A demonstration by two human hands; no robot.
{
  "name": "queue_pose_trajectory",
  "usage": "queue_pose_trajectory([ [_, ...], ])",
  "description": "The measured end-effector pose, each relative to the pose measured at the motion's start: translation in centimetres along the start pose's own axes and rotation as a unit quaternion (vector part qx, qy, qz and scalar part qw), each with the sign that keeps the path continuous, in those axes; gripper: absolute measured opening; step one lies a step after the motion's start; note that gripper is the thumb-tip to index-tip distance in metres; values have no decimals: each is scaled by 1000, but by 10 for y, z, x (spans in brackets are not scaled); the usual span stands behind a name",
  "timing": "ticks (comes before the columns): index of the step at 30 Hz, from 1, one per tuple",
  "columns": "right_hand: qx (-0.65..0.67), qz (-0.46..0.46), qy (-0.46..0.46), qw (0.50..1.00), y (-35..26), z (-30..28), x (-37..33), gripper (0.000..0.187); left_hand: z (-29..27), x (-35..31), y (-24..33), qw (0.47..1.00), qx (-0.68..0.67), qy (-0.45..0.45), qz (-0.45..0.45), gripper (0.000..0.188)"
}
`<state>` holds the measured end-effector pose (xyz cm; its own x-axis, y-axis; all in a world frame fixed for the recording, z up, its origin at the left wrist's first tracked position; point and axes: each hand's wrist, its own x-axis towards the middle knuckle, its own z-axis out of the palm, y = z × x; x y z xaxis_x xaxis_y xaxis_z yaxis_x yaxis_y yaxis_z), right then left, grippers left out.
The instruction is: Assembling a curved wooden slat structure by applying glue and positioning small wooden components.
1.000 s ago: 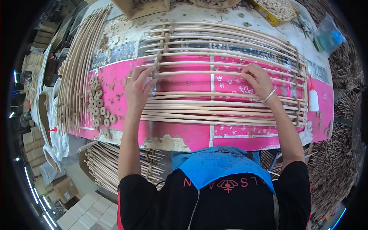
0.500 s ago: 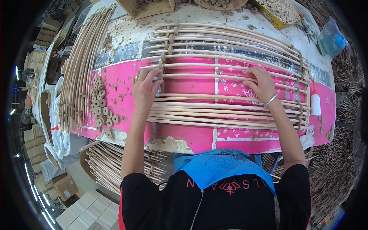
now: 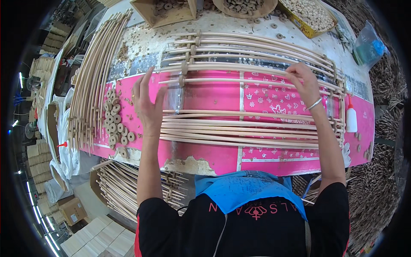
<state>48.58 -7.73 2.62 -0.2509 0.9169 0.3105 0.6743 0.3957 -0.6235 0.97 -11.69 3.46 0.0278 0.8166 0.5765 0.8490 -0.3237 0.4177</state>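
Note:
My left hand [image 3: 147,103] is open, fingers spread and apart, just left of the rod ends and holding nothing. My right hand [image 3: 305,85] pinches a pale wooden rod [image 3: 239,67] toward its right end, though the fingertips partly hide the contact. Long rods lie side by side across the pink table cover [image 3: 205,100]. Those in the upper group carry wooden rings [image 3: 181,80] near their left ends. A lower group of rods [image 3: 239,128] shows bare left ends. At the right, the rods meet a wooden end strip [image 3: 342,107].
Loose wooden rings [image 3: 113,118] lie left of my left hand, beside a bundle of rods [image 3: 92,81]. A white glue bottle [image 3: 352,120] stands at the right. Along the far side are a wooden box [image 3: 165,19], a basket [image 3: 246,8] and a tray of small rings [image 3: 310,19].
My left hand has let go near the ringed rod ends and moved left, its fingers spreading. My right hand has shifted up and right. Two rods have moved away, toward the far group.

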Motion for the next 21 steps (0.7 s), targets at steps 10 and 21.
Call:
queue_pose_trajectory([
  [10, 27, 37, 10, 999, 56, 4, 16, 15, -13, -45, -35, 990, -50, -34, -129, 43],
  [21, -52, 21, 25, 998, 63, 12, 14, 14, -40, -65, -61, 977, -47, -10, -207, 43],
])
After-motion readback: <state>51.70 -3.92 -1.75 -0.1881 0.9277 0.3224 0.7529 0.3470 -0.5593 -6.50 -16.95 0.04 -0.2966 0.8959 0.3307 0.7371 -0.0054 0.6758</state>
